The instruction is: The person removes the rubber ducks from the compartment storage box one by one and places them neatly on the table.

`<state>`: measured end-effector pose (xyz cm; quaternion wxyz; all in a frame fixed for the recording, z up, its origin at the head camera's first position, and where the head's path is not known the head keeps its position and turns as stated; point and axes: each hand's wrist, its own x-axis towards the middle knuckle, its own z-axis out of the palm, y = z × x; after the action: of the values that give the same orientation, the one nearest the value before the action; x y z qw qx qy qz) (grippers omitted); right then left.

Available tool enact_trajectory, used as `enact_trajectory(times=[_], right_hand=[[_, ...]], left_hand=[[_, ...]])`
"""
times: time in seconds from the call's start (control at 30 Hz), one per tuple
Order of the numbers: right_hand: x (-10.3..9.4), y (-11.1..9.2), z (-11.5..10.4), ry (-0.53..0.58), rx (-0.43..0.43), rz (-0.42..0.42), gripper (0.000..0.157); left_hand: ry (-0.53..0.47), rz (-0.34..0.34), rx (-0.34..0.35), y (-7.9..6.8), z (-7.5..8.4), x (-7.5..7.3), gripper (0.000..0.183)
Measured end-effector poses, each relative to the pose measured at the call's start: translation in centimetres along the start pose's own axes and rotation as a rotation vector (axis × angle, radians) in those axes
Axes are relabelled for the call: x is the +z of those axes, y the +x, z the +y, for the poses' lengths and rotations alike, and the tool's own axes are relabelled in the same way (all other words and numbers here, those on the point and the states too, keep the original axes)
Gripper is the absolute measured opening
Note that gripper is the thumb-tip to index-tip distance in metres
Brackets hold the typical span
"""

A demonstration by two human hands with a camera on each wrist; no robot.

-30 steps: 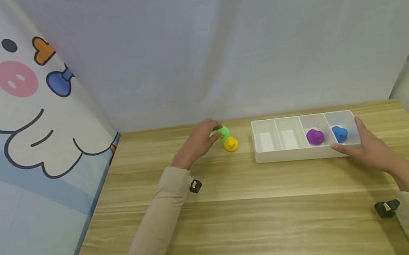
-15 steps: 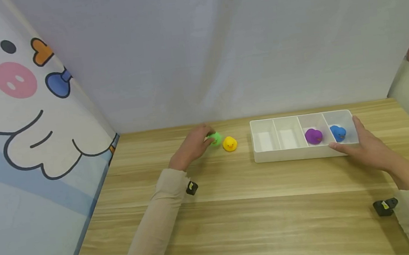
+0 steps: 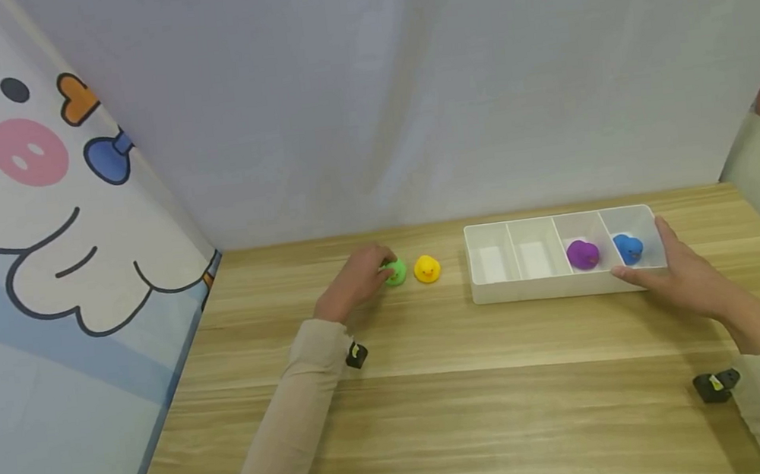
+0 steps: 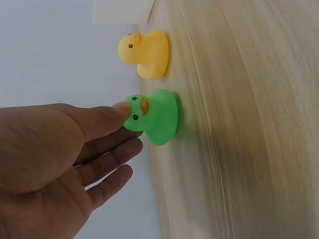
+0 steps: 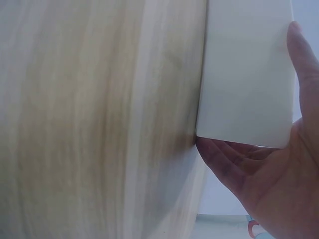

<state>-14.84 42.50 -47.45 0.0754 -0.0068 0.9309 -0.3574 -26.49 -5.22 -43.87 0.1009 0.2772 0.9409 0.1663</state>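
My left hand [image 3: 359,279] pinches the head of a green rubber duck [image 4: 162,117] between thumb and fingers; the duck's base is down at the tabletop. Just right of it a yellow rubber duck [image 3: 427,269] sits upright, facing me. With my right hand [image 3: 689,276] I grip the right end of a white divided tray [image 3: 541,288], thumb on the front rim and fingers round the end wall. Inside, a purple duck [image 3: 583,254] lies in the third compartment from the left and a blue duck [image 3: 628,248] in the rightmost one. The two left compartments hold nothing.
The wood-grain table [image 3: 481,426] runs back to a pale grey curtain [image 3: 367,101]. On the left hangs a cloth printed with a cartoon animal [image 3: 42,224]. A small black device [image 3: 716,386] sits at my right cuff.
My left hand has carried the green duck left and toward me, from behind the yellow duck to a spot beside it. My right hand keeps its grip on the tray.
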Motion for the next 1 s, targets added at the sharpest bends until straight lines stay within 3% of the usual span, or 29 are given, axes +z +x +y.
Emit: enact_trajectory(times=[0.5,0.73,1.0], right_hand=[[-0.72,-0.27,-0.03,-0.095,0.148,-0.065,0.121],[-0.63,-0.26,0.28,-0.070,0.140,-0.059,0.120],[-0.29,-0.12,0.67,-0.030,0.112,-0.032,0.118]], left_hand=[[-0.034,-0.019,-0.008,0.42,-0.45,0.59,0.028],[-0.046,-0.005,-0.001,0.36,-0.23,0.51,0.029],[-0.041,-0.012,-0.039,0.45,0.27,0.16,0.037]])
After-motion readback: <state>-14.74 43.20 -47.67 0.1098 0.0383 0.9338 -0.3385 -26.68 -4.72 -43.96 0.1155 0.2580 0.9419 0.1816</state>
